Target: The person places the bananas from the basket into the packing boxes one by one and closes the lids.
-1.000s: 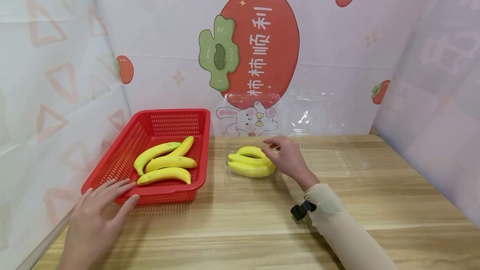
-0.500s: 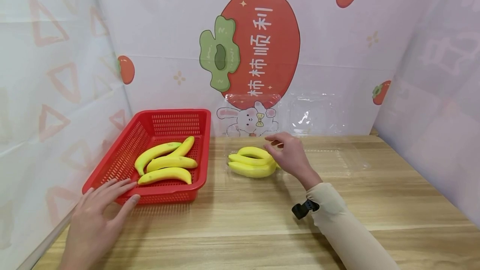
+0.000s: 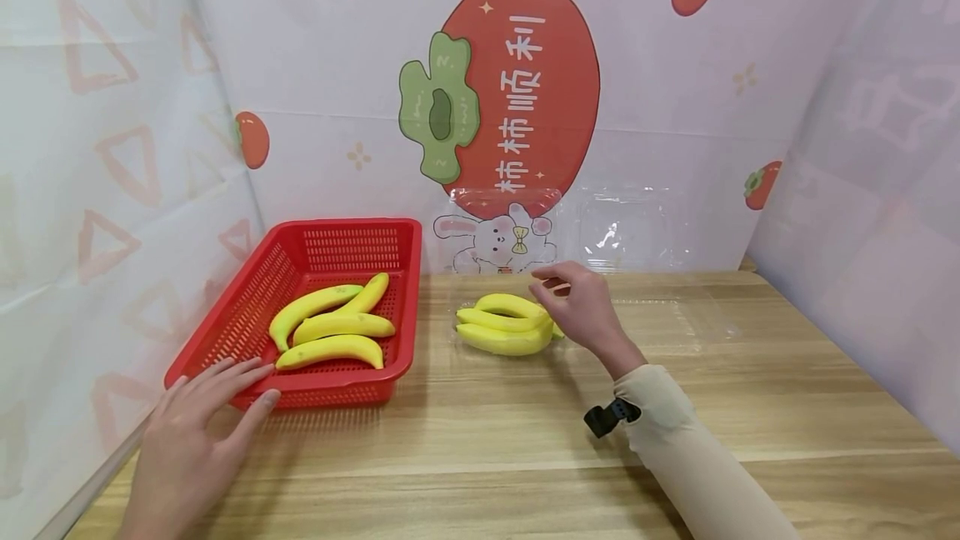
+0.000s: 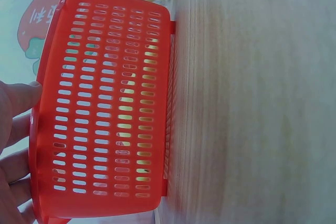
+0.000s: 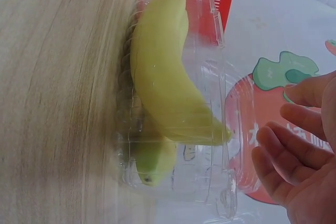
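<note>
A: Left side first.
B: Left hand (image 3: 191,436) at the near left corner of the red basket (image 3: 401,348), thumb on the rim. Grip relaxed, fingers extended, nothing grasped.
A: Basket contents?
B: Four yellow bananas (image 3: 343,325), lying close together, two overlapping toward the back.
A: Right side?
B: Right hand (image 3: 581,307) above the right end of a second banana group (image 3: 498,340). Grip released: fingers loosely bent, holding nothing. Right wrist view shows a gap between fingertips and fruit.
A: Where does that group sit?
B: Inside a clear container (image 5: 210,177), lid raised, right of the basket on the wood-grain table (image 3: 450,457). At least three bananas; exact count hidden. Another clear container (image 3: 645,323) just beside it, lid also up.
</note>
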Demonstrator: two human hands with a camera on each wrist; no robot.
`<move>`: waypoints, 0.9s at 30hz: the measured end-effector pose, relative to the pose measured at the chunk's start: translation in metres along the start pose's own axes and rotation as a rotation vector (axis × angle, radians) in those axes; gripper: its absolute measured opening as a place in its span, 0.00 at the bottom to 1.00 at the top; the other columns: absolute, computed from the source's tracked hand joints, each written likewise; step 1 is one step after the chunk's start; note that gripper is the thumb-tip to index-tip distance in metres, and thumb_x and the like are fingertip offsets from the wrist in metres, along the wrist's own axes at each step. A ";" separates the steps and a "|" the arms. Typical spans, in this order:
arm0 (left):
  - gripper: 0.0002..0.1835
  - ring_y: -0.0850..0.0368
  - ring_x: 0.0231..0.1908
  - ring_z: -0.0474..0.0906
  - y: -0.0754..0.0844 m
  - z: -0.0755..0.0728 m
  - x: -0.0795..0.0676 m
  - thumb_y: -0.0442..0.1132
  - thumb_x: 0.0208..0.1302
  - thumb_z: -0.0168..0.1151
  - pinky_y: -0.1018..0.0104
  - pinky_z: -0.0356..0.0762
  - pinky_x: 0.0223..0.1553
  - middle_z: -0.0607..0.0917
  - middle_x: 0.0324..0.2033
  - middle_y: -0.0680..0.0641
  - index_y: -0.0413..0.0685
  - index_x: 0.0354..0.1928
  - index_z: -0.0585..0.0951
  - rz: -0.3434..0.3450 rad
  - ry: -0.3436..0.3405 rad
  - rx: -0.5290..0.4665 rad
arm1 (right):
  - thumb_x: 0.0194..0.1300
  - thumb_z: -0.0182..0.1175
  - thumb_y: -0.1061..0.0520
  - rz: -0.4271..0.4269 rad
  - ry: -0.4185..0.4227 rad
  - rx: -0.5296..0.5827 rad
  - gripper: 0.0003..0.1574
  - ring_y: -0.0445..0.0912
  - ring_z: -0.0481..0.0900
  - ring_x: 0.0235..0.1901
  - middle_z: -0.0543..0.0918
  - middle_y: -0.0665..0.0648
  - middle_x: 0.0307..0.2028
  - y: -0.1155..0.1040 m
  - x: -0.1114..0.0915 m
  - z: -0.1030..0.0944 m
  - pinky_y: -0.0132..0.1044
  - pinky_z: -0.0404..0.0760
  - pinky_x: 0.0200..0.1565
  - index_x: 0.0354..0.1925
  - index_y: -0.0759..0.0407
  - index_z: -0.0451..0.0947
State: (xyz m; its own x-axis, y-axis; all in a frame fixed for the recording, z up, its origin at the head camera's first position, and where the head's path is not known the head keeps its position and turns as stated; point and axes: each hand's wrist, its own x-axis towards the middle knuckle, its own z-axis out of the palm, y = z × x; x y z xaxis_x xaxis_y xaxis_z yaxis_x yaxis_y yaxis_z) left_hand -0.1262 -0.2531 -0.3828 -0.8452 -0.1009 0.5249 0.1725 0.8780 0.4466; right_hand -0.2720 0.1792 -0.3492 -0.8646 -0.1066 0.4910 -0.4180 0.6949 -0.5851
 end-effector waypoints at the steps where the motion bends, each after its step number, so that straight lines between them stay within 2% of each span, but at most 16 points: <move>1: 0.25 0.31 0.67 0.72 0.000 0.000 0.000 0.49 0.68 0.73 0.31 0.49 0.82 0.85 0.62 0.34 0.52 0.64 0.85 -0.001 0.000 -0.001 | 0.73 0.68 0.54 -0.001 0.003 0.001 0.18 0.55 0.88 0.49 0.90 0.62 0.52 -0.001 0.000 0.000 0.53 0.91 0.53 0.56 0.61 0.87; 8: 0.25 0.30 0.68 0.71 -0.001 0.000 -0.001 0.50 0.68 0.73 0.32 0.45 0.84 0.85 0.63 0.34 0.51 0.65 0.84 -0.015 -0.011 0.001 | 0.73 0.68 0.55 -0.003 0.011 0.009 0.18 0.55 0.88 0.49 0.90 0.63 0.52 -0.002 0.000 0.000 0.55 0.91 0.53 0.56 0.61 0.87; 21: 0.25 0.31 0.68 0.71 0.000 0.000 -0.001 0.50 0.68 0.73 0.31 0.46 0.83 0.85 0.63 0.34 0.52 0.65 0.84 -0.020 -0.008 0.008 | 0.74 0.67 0.54 0.002 -0.002 0.028 0.19 0.56 0.88 0.49 0.90 0.63 0.52 -0.003 0.000 -0.001 0.55 0.91 0.54 0.57 0.62 0.86; 27: 0.26 0.30 0.68 0.71 0.000 0.000 0.000 0.50 0.68 0.73 0.32 0.44 0.84 0.84 0.63 0.34 0.51 0.65 0.84 -0.024 -0.013 0.010 | 0.73 0.67 0.53 0.006 -0.003 0.018 0.19 0.55 0.88 0.49 0.90 0.62 0.52 -0.003 0.002 -0.001 0.52 0.91 0.54 0.57 0.60 0.87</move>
State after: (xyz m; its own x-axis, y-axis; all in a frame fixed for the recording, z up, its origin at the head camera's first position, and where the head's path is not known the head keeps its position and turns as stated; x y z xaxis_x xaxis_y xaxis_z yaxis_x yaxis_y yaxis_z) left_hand -0.1257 -0.2528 -0.3828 -0.8555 -0.1162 0.5046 0.1468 0.8801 0.4516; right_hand -0.2723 0.1777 -0.3463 -0.8677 -0.1049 0.4858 -0.4182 0.6824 -0.5995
